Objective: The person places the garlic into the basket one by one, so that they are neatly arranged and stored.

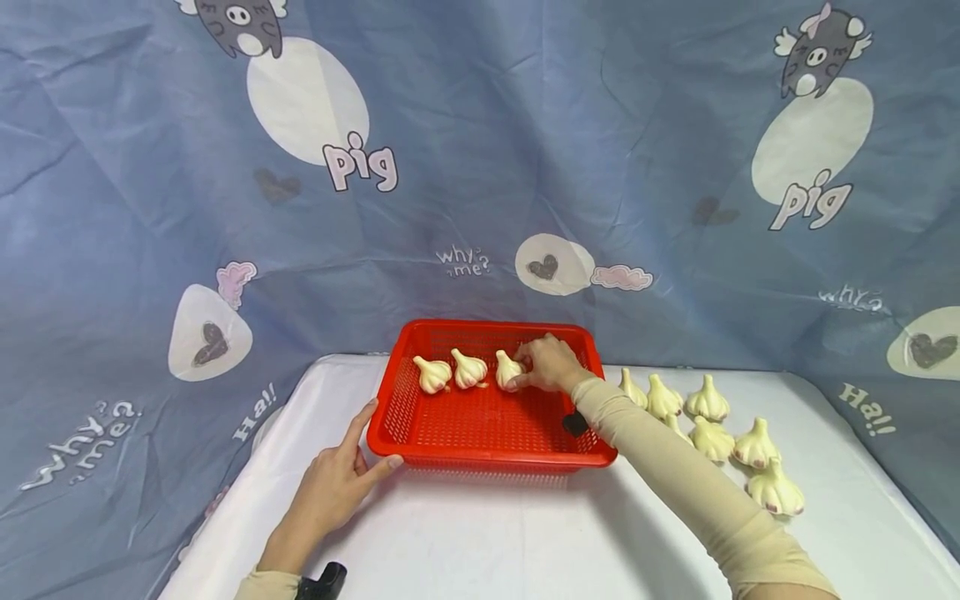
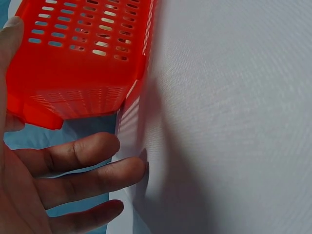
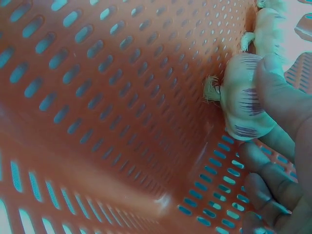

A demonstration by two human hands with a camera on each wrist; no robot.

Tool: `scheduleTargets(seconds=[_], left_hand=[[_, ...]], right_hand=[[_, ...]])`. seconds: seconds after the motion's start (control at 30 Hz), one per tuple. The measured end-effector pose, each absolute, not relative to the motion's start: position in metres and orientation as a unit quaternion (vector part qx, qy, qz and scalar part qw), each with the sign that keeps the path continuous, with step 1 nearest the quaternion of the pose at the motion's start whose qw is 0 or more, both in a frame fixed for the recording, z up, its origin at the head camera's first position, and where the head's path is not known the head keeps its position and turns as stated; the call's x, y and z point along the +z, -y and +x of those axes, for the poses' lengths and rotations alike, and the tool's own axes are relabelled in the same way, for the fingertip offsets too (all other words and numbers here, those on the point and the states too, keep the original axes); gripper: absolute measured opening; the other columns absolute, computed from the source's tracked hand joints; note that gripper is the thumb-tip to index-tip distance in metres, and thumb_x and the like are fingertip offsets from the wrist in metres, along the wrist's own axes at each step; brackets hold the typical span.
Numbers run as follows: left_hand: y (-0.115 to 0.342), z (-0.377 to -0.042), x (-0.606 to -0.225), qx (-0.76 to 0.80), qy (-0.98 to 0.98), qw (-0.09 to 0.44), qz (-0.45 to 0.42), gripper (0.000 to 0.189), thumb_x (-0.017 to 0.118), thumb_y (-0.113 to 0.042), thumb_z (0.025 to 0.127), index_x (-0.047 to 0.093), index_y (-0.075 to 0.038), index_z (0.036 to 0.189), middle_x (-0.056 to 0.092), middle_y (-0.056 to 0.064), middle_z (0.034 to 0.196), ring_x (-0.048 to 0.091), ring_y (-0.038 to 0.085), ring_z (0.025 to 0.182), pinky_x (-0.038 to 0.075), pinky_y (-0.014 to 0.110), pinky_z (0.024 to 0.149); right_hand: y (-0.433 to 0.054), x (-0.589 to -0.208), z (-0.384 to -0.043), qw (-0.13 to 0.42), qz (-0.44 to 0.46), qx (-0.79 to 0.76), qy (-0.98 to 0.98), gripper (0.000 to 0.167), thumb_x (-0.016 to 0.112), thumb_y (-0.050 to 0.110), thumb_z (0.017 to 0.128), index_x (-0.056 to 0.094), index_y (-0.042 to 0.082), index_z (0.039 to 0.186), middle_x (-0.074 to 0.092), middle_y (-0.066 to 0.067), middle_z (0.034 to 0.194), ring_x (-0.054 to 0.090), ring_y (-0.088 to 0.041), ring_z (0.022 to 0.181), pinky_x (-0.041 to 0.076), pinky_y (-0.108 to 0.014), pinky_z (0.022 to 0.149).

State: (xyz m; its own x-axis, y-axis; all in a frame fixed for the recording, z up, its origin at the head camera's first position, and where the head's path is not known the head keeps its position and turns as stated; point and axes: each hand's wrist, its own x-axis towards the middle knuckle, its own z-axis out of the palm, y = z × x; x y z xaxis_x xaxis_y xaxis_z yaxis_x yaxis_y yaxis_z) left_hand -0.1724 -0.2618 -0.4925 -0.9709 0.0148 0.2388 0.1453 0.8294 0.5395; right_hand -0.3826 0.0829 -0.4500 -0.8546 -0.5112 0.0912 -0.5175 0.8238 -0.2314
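A red plastic basket (image 1: 480, 457) with slotted walls stands on the white table. My left hand (image 1: 330, 487) holds its near left corner between thumb and index finger; in the left wrist view the other fingers (image 2: 97, 178) extend away from it. Inside the basket, my right hand (image 1: 553, 364) pinches a garlic bulb (image 1: 507, 370) near the far wall. The right wrist view has the thumb on one side of this garlic bulb (image 3: 246, 97) and fingers below it. Two more garlic bulbs, one (image 1: 432, 375) at the left and one (image 1: 469, 369) beside it, lie in a row along the far wall.
Several garlic bulbs (image 1: 712, 439) lie on the table (image 1: 480, 533) right of the basket, partly behind my right sleeve (image 1: 675, 467). A blue printed cloth (image 1: 450, 183) hangs behind the table and along its sides.
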Motion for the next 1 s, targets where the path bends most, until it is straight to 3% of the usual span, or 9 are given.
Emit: scheduleTargets(seconds=[0.43,1.0], left_hand=[[0.2617,-0.1725,-0.4920,-0.290,0.950,0.108,-0.039,0.091,0.076,-0.059,0.092,0.032,-0.031,0.166,0.051,-0.012,0.063,0.046,0.005,0.056,0.038,0.027,0.059],[0.2622,-0.1730,-0.4912,-0.294,0.949,0.108,-0.037,0.091,0.077,-0.058,0.093,0.030,-0.034,0.167,0.051,-0.012,0.063,0.046,0.005,0.055,0.038,0.027,0.057]], right_hand=[[-0.0825,-0.4497,-0.3813,0.032,0.291,0.087,0.952,0.050,0.085,0.058,0.083,0.082,0.018,0.115,0.077,0.002,0.095,0.067,-0.034,0.105,0.053,-0.052,0.090],[-0.0785,-0.4473,-0.3785,0.025,0.278,0.056,0.959,0.060,0.080,0.064,0.086,0.078,0.018,0.125,0.077,-0.007,0.121,0.064,-0.036,0.115,0.051,-0.053,0.093]])
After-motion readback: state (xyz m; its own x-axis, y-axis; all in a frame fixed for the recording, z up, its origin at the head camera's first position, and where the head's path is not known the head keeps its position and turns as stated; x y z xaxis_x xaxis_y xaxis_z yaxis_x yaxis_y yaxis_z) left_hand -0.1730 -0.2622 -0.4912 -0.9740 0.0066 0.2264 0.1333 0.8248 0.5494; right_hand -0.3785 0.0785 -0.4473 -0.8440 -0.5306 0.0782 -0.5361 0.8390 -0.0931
